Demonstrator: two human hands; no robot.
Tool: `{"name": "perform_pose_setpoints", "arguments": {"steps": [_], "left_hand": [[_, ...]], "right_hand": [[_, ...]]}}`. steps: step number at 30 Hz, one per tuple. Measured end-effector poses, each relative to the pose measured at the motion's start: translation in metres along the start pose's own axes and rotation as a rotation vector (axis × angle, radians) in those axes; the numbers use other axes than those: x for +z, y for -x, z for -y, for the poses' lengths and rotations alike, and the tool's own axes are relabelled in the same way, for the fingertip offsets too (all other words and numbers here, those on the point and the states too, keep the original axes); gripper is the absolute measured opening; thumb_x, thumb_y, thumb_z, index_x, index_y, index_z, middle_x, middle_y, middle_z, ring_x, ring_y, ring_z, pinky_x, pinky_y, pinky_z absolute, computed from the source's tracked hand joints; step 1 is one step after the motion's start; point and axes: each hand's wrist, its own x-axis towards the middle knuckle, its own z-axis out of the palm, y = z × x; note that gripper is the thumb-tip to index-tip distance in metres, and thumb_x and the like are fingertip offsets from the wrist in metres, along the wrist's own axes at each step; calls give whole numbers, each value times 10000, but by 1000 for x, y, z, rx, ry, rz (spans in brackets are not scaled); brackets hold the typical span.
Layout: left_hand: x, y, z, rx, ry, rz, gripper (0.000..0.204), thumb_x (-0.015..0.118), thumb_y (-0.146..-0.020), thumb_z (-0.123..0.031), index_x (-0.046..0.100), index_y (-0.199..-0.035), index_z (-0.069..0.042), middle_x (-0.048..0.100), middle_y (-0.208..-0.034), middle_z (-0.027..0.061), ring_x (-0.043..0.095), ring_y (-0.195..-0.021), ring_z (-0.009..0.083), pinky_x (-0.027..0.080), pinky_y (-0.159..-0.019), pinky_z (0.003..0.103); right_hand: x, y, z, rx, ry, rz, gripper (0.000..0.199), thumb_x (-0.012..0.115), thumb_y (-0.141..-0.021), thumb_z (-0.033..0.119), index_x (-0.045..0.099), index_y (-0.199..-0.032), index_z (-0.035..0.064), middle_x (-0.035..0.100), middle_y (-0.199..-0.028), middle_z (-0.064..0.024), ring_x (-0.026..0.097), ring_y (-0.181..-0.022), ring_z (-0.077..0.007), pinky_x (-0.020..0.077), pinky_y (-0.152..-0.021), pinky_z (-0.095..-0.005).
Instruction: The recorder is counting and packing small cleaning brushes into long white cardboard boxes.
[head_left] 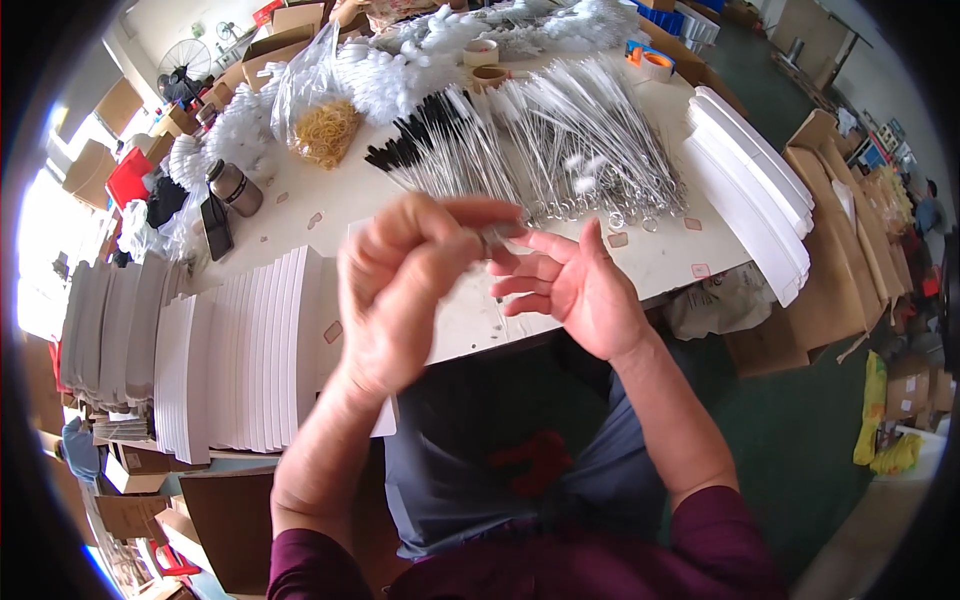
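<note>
Above the table's near edge, my left hand (405, 280) is partly blurred, its thumb and fingers pinched together. Something small and greyish shows at its fingertips, too smeared to name. Just right of it, my right hand (590, 290) is held palm up with fingers apart, its fingertips close to the pinch. Beyond both hands lie thin wire-handled brushes: one bundle with black bristles (405, 145), and a larger bundle of wire-stemmed brushes (590, 130) with looped ends toward me.
White folded cartons (255, 350) stand in rows at the left; more white cartons (750, 190) lie at the right edge. A bag of yellow rubber bands (325, 135), a flask (235, 188), a phone (216, 228) and tape rolls (655, 66) are on the table (480, 330).
</note>
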Motion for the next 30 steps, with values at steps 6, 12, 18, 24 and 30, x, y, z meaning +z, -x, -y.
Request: {"name": "perform_pose_setpoints", "arguments": {"steps": [6,12,18,24,30], "left_hand": [[7,56,30,-76,39,80,157,533,-978,-35,528,-823,-15,689,-1235,259,696,-941,200,547,-900,360],[-8,68,32,-179,295,-80,126,522,-931,-42,529,-807,-22,676,-1154,356,719,-1005,402,588,-869,525],[-28,64,27,-212,445,-20,132,490,-944,-40,523,-821,-7,667,-1142,374,715,-1012,423,597,-863,534],[-32,57,26,-315,547,114,134,472,-930,0,523,-807,9,669,-1115,383,722,-986,425,611,-830,510],[-12,52,28,-411,428,165,130,481,-915,-56,482,-792,-12,661,-1065,407,725,-899,472,628,-748,531]], "right_hand": [[7,10,-8,-59,-324,-155,620,344,-1117,492,564,-1344,-41,720,-1123,-216,721,-1035,-318,586,-917,-424],[-9,34,-28,6,-279,-276,465,435,-1118,387,623,-1247,-18,740,-1036,-179,738,-921,-279,605,-798,-384],[6,89,-9,208,247,-87,378,566,-1082,335,681,-1179,-12,749,-1009,-135,726,-892,-190,579,-766,-310],[45,114,30,-346,1033,-181,220,790,-930,161,728,-1026,-27,751,-854,-80,709,-757,-136,558,-709,-285],[32,94,26,-238,1253,79,342,730,-977,254,671,-1148,-36,719,-943,-158,697,-835,-271,553,-770,-372]]}}
